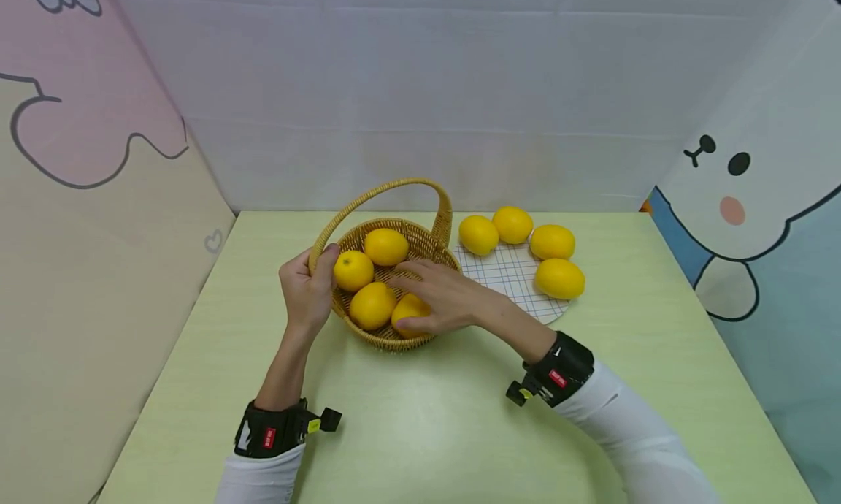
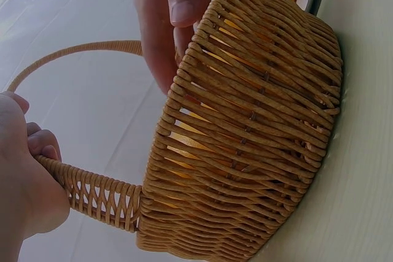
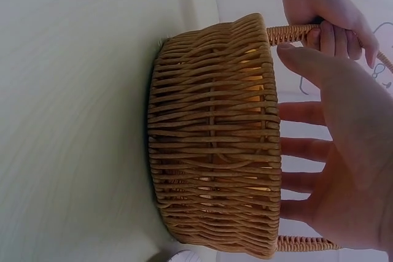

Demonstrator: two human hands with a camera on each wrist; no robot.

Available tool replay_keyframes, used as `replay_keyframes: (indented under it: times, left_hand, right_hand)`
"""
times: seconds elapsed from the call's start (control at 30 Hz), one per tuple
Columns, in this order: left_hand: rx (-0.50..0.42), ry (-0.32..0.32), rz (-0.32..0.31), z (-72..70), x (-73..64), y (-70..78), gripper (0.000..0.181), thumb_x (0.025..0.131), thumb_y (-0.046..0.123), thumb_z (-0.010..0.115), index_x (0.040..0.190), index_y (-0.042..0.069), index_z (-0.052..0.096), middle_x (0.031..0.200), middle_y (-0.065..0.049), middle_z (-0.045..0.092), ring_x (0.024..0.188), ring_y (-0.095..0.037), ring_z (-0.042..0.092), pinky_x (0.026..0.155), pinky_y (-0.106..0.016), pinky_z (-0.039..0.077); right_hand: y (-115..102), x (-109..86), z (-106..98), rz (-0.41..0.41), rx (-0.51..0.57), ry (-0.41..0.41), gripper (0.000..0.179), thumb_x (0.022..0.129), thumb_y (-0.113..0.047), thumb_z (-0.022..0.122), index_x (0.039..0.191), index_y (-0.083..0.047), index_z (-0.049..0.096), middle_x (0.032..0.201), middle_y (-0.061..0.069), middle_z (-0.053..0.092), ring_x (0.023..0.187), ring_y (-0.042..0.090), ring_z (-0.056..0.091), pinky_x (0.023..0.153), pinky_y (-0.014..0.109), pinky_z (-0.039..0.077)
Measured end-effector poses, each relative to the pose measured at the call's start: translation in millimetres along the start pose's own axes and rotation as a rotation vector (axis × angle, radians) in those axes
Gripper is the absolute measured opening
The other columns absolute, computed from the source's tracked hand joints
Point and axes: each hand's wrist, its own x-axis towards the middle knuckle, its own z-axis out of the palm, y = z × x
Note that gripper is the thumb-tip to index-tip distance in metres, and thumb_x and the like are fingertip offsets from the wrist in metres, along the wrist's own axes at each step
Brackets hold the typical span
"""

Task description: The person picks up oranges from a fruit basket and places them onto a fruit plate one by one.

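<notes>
My left hand (image 1: 307,288) grips the arched handle (image 2: 101,200) of a woven wicker basket (image 1: 394,343) on its left side. Several yellow lemons (image 1: 372,306) lie inside the basket. Over the basket's right part, my right hand (image 1: 436,292) reaches in with its fingers spread and extended. Its thumb and palm partly cover one lemon (image 1: 409,310) near the front right rim. From the right wrist, the right hand (image 3: 350,151) shows its fingers dipping behind the rim, their tips hidden by the wicker wall (image 3: 215,133).
Right of the basket, a round white plate with a blue grid (image 1: 502,274) lies on the pale green table (image 1: 394,431). Several more lemons (image 1: 553,242) sit along its back and right edge. A white wall sheet (image 1: 420,88) rises behind the table.
</notes>
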Motion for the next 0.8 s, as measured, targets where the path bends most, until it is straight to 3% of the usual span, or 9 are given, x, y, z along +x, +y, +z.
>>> replay_keyframes:
  times: [0.13, 0.37, 0.8]
  left_hand:
    - [0.004, -0.002, 0.013, -0.2, 0.1, -0.5, 0.056, 0.111, 0.016, 0.065, 0.063, -0.001, 0.044, 0.05, 0.009, 0.039, 0.042, -0.005, 0.032, 0.041, -0.02, 0.023]
    - [0.005, 0.0, 0.014, -0.2, 0.8, -0.3, 0.057, 0.111, 0.017, 0.066, 0.062, -0.001, 0.043, 0.05, 0.009, 0.038, 0.042, -0.005, 0.032, 0.041, -0.02, 0.023]
    - [-0.01, -0.007, 0.013, -0.6, 1.2, -1.5, 0.057, 0.111, 0.016, 0.065, 0.062, -0.002, 0.042, 0.05, 0.009, 0.037, 0.042, -0.005, 0.031, 0.041, -0.02, 0.022]
  right_hand:
    - [0.5, 2.0, 0.8, 0.039, 0.035, -0.074, 0.072, 0.108, -0.057, 0.068, 0.163, -0.012, 0.058, 0.177, 0.019, 0.045, 0.164, 0.041, 0.046, 0.136, 0.06, 0.039]
    - [1.1, 4.7, 1.7, 0.032, 0.019, -0.121, 0.065, 0.109, -0.053, 0.069, 0.159, -0.012, 0.063, 0.163, 0.015, 0.06, 0.146, 0.037, 0.064, 0.125, 0.055, 0.053]
    - [3.0, 9.5, 2.5, 0.027, 0.045, -0.153, 0.061, 0.107, -0.043, 0.073, 0.157, -0.01, 0.062, 0.157, 0.016, 0.065, 0.141, 0.035, 0.067, 0.121, 0.053, 0.055]
